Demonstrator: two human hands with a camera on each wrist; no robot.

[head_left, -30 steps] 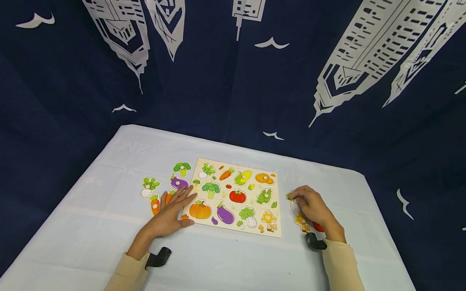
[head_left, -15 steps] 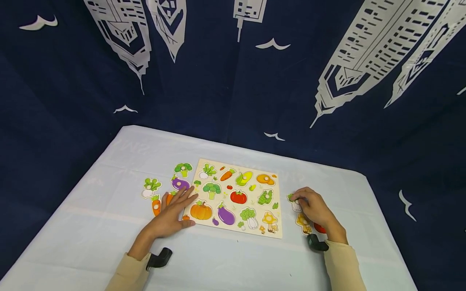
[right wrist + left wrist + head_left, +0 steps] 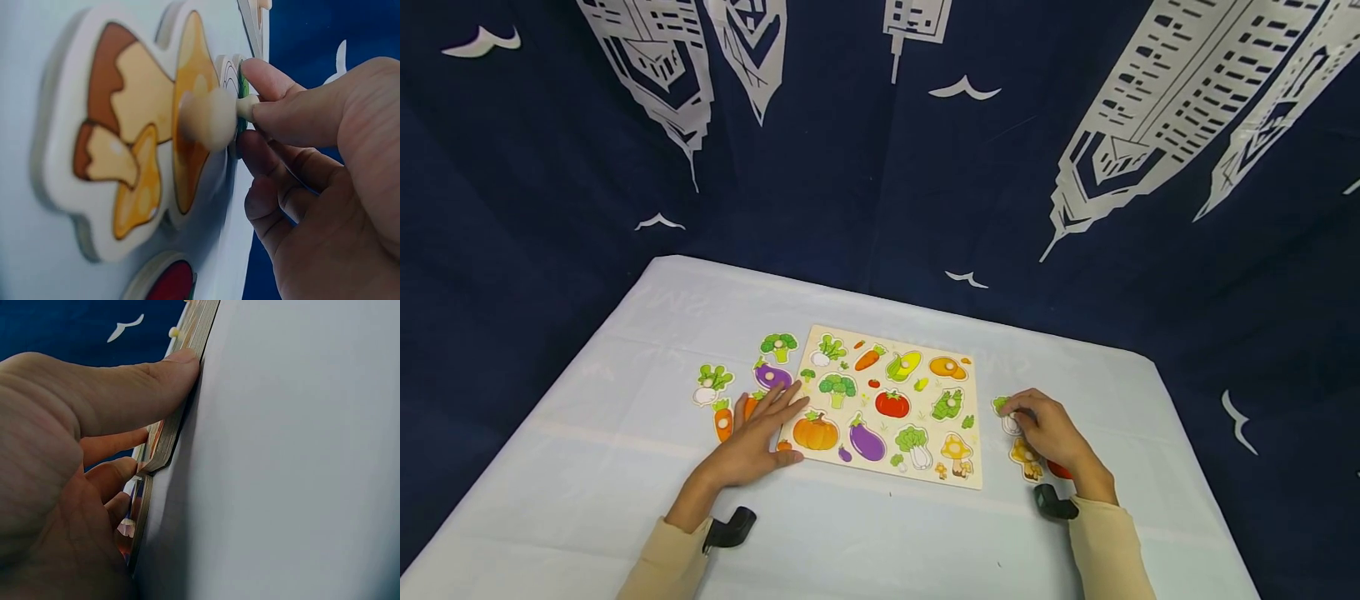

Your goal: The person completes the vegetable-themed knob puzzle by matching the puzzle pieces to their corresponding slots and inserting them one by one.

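Note:
My left hand point(image 3: 745, 450) lies with fingers spread on the left edge of a wooden vegetable puzzle board point(image 3: 921, 408). In the left wrist view its thumb point(image 3: 178, 378) presses against the board's side. Right of the board, my right hand point(image 3: 1052, 429) pinches the small knob point(image 3: 247, 107) of a bok choy puzzle piece point(image 3: 1011, 423) between thumb and finger. That piece is on the table, partly hidden by the fingers. Just nearer stands a mushroom piece point(image 3: 1024, 457), its own knob blurred in the right wrist view. A tomato piece point(image 3: 1060, 471) is partly covered by the right hand.
Left of the board are loose radish point(image 3: 711, 385), carrot point(image 3: 723, 421), broccoli point(image 3: 778, 347) and eggplant point(image 3: 763, 372) pieces. An orange piece point(image 3: 752, 406) is mostly under the left hand. A white cloth point(image 3: 880, 542) covers the table; a dark blue curtain point(image 3: 820, 208) hangs behind.
The view shifts slightly. Both hands stay essentially in place, the right still on the bok choy piece's knob; no piece visibly moves.

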